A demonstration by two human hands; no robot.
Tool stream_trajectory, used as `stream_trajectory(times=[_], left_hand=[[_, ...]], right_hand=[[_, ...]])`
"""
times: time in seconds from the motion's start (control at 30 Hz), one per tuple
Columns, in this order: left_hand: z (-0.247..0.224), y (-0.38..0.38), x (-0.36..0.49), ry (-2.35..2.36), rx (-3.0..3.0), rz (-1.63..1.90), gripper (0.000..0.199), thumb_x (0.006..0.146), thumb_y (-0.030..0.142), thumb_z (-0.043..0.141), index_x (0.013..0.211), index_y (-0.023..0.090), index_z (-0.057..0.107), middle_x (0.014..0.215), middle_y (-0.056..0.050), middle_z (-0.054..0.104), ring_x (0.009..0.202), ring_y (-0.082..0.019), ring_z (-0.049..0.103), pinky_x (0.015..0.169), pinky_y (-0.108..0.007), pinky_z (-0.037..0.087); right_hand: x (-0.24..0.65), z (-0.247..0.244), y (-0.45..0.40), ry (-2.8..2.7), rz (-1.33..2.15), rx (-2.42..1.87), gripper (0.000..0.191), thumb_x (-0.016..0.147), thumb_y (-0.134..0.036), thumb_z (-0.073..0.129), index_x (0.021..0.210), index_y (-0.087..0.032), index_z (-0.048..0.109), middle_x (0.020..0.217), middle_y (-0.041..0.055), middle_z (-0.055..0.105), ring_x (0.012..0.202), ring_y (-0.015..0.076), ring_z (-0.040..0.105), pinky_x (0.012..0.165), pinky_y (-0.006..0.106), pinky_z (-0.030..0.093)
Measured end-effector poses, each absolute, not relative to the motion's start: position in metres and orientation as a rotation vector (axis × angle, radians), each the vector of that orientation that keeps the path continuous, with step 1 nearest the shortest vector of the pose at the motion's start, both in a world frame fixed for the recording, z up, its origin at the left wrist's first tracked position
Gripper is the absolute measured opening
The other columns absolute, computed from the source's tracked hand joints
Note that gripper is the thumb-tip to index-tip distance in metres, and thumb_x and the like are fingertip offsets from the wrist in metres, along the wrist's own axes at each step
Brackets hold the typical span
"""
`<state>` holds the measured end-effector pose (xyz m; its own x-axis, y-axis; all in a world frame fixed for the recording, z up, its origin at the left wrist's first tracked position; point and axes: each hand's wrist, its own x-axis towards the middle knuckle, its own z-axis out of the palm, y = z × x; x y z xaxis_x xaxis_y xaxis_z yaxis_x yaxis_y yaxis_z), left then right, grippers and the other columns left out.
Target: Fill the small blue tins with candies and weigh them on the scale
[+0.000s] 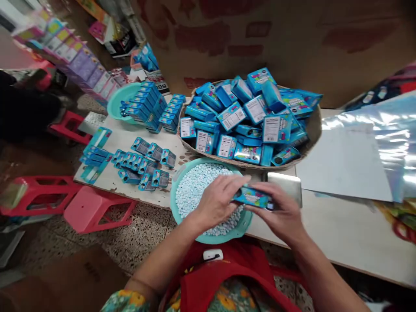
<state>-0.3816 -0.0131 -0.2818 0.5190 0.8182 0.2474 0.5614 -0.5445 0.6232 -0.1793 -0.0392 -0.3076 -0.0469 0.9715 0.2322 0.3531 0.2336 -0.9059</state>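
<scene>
Both hands are over the right part of a turquoise basin [174, 203] filled with small pale blue pieces [195, 182]. My right hand [281, 208] is closed round the right end of a small blue printed box [251, 197], thumb and fingers on its two long sides. My left hand [221, 199] is at the box's left end, its fingers bent against it and partly blurred; whether it also holds some pieces is hidden. Just behind my right hand lies a silvery metal-looking object [287, 184], partly covered by the hand.
Behind the basin, a cardboard tray [314, 138] is heaped with blue boxes. Small blue boxes [139, 162] stand on the table's left, near another turquoise basin [113, 102]. White sheets [347, 164] lie right. Red stools [94, 210] stand left.
</scene>
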Motion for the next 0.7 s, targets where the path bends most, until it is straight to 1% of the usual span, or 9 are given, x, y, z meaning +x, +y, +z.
stream_trajectory(times=[0.07,0.13,0.17,0.23,0.33,0.4,0.47,0.57,0.7], left_hand=[[-0.267,-0.025,-0.405,1.293,2.164,0.749,0.04,0.082,0.033,0.061,0.119,0.022,0.053,0.111,-0.008,0.064,0.102,-0.022,0.06,0.087,-0.036,0.05],[-0.256,-0.042,-0.446,1.659,1.916,0.802,0.041,0.077,0.043,0.065,0.111,0.022,0.057,0.1,-0.008,0.067,0.089,-0.022,0.064,0.077,-0.034,0.051],[-0.253,-0.052,-0.473,1.891,1.75,0.776,0.046,0.074,0.048,0.066,0.111,0.022,0.057,0.094,-0.007,0.068,0.081,-0.022,0.065,0.07,-0.034,0.052],[-0.256,-0.07,-0.534,2.36,1.411,0.447,0.051,0.073,0.058,0.061,0.11,0.024,0.056,0.081,-0.005,0.066,0.07,-0.025,0.064,0.061,-0.035,0.049],[-0.283,-0.088,-0.621,2.77,1.094,-0.026,0.059,0.073,0.068,0.05,0.111,0.024,0.055,0.081,-0.008,0.063,0.074,-0.035,0.063,0.062,-0.045,0.048],[-0.314,-0.091,-0.664,2.846,0.99,-0.042,0.054,0.072,0.063,0.051,0.108,0.023,0.055,0.083,-0.007,0.062,0.082,-0.038,0.062,0.066,-0.048,0.049],[-0.35,-0.084,-0.69,2.865,0.956,0.131,0.045,0.069,0.054,0.058,0.102,0.022,0.056,0.088,-0.007,0.062,0.091,-0.038,0.061,0.072,-0.049,0.05],[-0.398,-0.058,-0.705,2.83,0.981,0.543,0.044,0.064,0.038,0.068,0.1,0.016,0.057,0.1,-0.012,0.061,0.105,-0.037,0.056,0.086,-0.052,0.047],[-0.426,-0.03,-0.705,2.487,0.724,1.225,0.062,0.062,0.017,0.068,0.12,0.012,0.046,0.114,-0.015,0.056,0.097,-0.025,0.061,0.087,-0.042,0.049]], right_hand=[[-0.203,-0.301,-0.027,-1.585,0.982,-1.141,0.056,0.073,-0.035,0.074,0.125,-0.027,0.053,0.118,0.0077,0.058,0.107,0.023,0.058,0.092,0.04,0.05],[-0.213,-0.307,-0.008,-1.49,0.934,-1.199,0.061,0.076,-0.038,0.072,0.13,-0.027,0.046,0.125,0.0088,0.053,0.112,0.0231,0.056,0.093,0.041,0.05],[-0.213,-0.312,0.004,-1.452,0.851,-1.272,0.058,0.077,-0.039,0.07,0.129,-0.027,0.047,0.124,0.0088,0.053,0.111,0.023,0.056,0.093,0.041,0.05],[-0.206,-0.322,0.028,-1.439,0.643,-1.419,0.045,0.08,-0.041,0.066,0.121,-0.024,0.054,0.116,0.0082,0.056,0.105,0.0223,0.057,0.089,0.041,0.051],[-0.194,-0.332,0.066,-1.574,0.362,-1.496,0.041,0.082,-0.042,0.063,0.117,-0.022,0.056,0.112,0.0095,0.057,0.105,0.024,0.055,0.089,0.042,0.049],[-0.192,-0.336,0.092,-1.712,0.188,-1.53,0.045,0.081,-0.04,0.063,0.119,-0.019,0.055,0.119,0.0128,0.055,0.113,0.0271,0.051,0.095,0.044,0.044],[-0.194,-0.338,0.118,-1.842,0.052,-1.634,0.047,0.081,-0.038,0.063,0.122,-0.016,0.054,0.126,0.0159,0.052,0.118,0.03,0.047,0.098,0.045,0.04],[-0.201,-0.338,0.152,-1.997,-0.023,-1.888,0.05,0.081,-0.036,0.061,0.125,-0.014,0.053,0.126,0.0177,0.054,0.114,0.033,0.049,0.093,0.046,0.039],[-0.21,-0.335,0.177,-2.079,0.003,-2.167,0.042,0.078,-0.03,0.061,0.113,-0.008,0.059,0.107,0.0217,0.063,0.103,0.0349,0.054,0.087,0.047,0.035]])
